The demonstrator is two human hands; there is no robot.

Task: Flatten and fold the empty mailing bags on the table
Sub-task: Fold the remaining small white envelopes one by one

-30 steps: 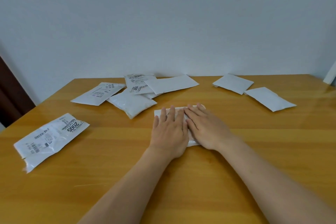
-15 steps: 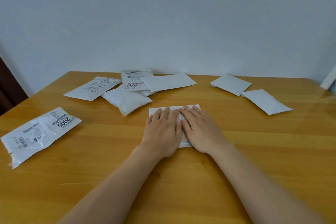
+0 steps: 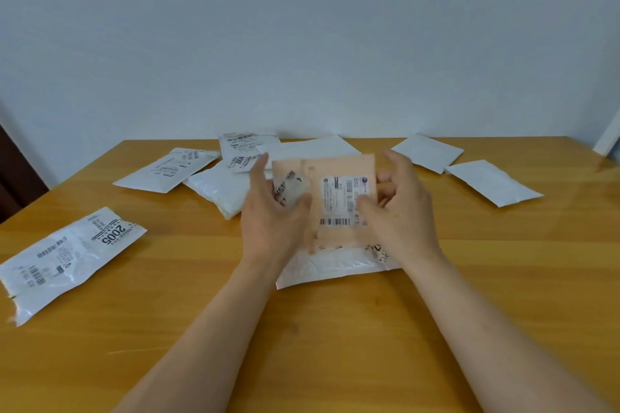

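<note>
There are eight mailing bags: one held up (image 3: 335, 198), five in the far left bunch (image 3: 214, 188) (some overlap), and two on the right (image 3: 493, 183). One counter (image 3: 335, 345). Two hands.

— What did the hands have?
— Both held one mailing bag (image 3: 330, 208) lifted off the wooden table (image 3: 335, 345) at its top, label side facing the camera. The left hand (image 3: 271, 211) gripped its left edge, the right hand (image 3: 399, 208) its right.
— And its lower end?
— Possibly resting on the table; too blurred to say. Other bags (image 3: 72, 256) lay scattered around.
</note>
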